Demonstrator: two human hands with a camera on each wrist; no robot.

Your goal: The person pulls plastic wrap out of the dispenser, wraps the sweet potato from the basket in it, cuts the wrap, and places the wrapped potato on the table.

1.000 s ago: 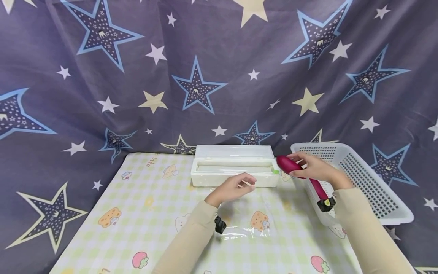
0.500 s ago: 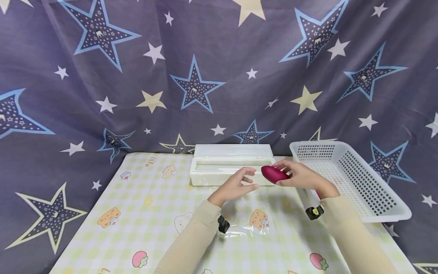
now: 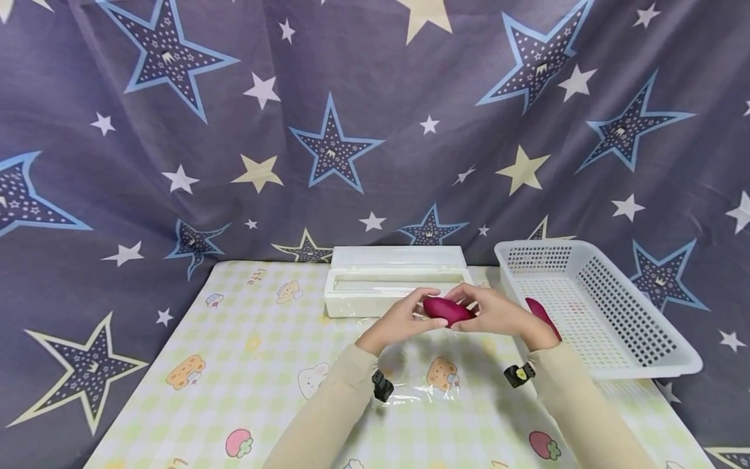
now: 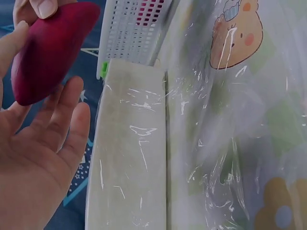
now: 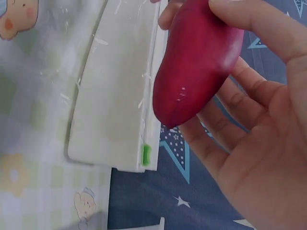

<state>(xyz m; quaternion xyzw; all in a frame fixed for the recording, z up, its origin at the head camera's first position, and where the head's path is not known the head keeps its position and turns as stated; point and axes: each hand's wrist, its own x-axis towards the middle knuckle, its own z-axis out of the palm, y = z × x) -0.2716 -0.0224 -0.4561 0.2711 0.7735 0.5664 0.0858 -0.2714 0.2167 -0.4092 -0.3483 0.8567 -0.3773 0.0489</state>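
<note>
A purple-red sweet potato [image 3: 448,311] is held up between both hands, just in front of the white cling film dispenser box [image 3: 357,306]. My right hand [image 3: 495,314] grips its right end, the thumb lying over it in the right wrist view. Around its left end are the thumb and fingers of my left hand [image 3: 398,320]; in the left wrist view the left thumb touches its side. Clear cling film [image 4: 206,158] comes out of the dispenser over its front and lies spread on the tablecloth below the hands.
At the right stands a white perforated basket [image 3: 629,312], with another purple-red sweet potato [image 3: 543,318] partly visible beside the right wrist. The dispenser's lid [image 3: 398,256] is raised at the back. A starry curtain [image 3: 263,208] hangs behind the checked tablecloth [image 3: 281,391].
My right hand has brought the sweet potato left from beside the basket to the middle, over the film. My left hand has taken hold of its other end.
</note>
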